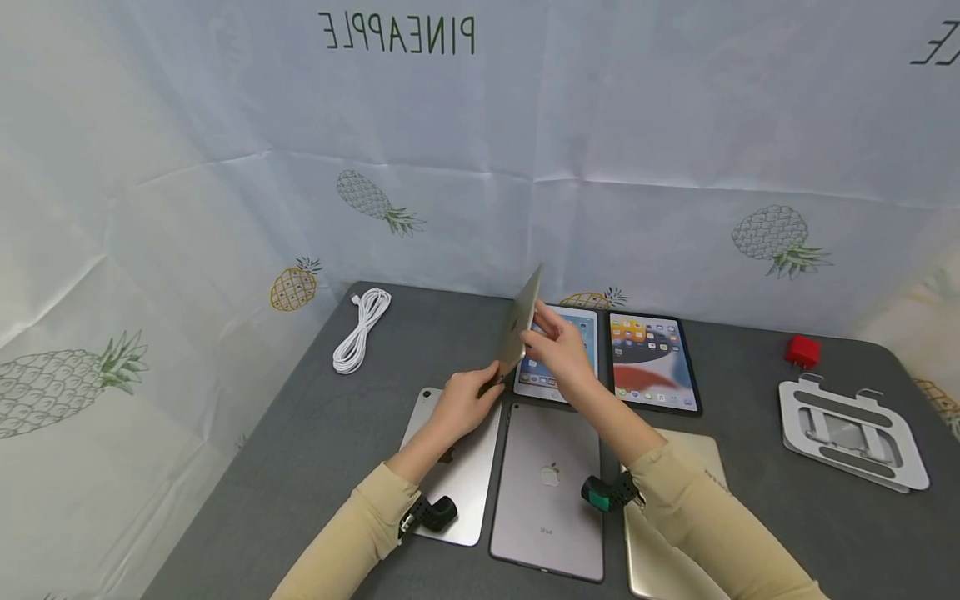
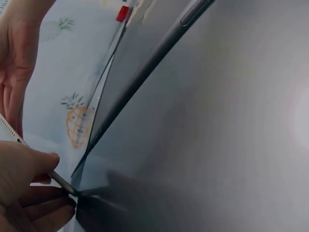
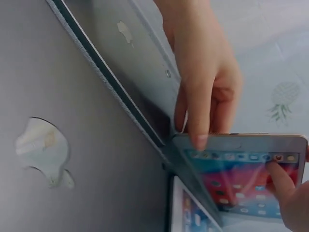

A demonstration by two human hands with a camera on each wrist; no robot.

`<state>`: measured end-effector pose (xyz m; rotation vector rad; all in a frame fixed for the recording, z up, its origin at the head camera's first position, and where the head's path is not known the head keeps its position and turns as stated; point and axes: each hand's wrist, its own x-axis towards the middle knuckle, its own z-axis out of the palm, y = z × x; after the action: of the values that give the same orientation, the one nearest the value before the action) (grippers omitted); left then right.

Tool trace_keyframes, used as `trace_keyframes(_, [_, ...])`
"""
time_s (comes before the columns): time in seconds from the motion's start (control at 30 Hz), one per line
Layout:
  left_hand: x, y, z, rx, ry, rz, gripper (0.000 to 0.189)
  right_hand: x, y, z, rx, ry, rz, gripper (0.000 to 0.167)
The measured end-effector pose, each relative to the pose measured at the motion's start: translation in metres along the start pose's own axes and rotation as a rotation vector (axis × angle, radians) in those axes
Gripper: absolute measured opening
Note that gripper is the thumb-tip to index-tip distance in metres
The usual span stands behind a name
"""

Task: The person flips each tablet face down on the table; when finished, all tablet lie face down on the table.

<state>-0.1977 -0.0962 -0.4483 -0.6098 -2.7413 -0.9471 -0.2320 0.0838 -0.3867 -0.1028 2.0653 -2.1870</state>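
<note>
A gold-backed tablet (image 1: 517, 321) stands raised and steeply tilted between both hands, its back facing left. My left hand (image 1: 463, 403) pinches its near lower edge between thumb and fingers. On the other side, my right hand (image 1: 561, 354) grips it, the thumb lying on the lit screen (image 3: 251, 186) in the right wrist view. Below the left hand lies a silver tablet (image 1: 468, 483), face down. Beside that is a grey tablet (image 1: 551, 517), also face down. A white-framed tablet (image 1: 585, 329) lies screen up behind the right hand, partly covered by it.
A black-framed tablet (image 1: 651, 362) lies screen up at the back. Partly under the right sleeve is a gold tablet (image 1: 660, 558). A coiled white cable (image 1: 363, 329) sits at the back left. Far right are a red charger (image 1: 803, 351) and a folded metal stand (image 1: 855, 433).
</note>
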Motion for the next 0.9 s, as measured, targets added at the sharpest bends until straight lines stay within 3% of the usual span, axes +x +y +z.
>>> trace_keyframes(0.2, [-0.009, -0.009, -0.010, -0.044, 0.060, 0.017, 0.043, -0.001, 0.012, 0.000, 0.140, 0.004, 0.014, 0.063])
trace_keyframes(0.37, [-0.013, -0.021, -0.018, -0.063, 0.091, -0.008, 0.042, 0.000, 0.023, 0.002, 0.235, -0.013, 0.051, 0.065])
trace_keyframes(0.6, [-0.014, -0.033, -0.031, -0.085, 0.105, -0.144, 0.040, 0.003, 0.036, 0.002, 0.109, -0.049, 0.086, 0.068])
trace_keyframes(0.9, [-0.014, -0.045, -0.039, -0.080, 0.114, -0.209, 0.045, 0.009, 0.045, 0.009, -0.126, -0.158, 0.100, 0.088])
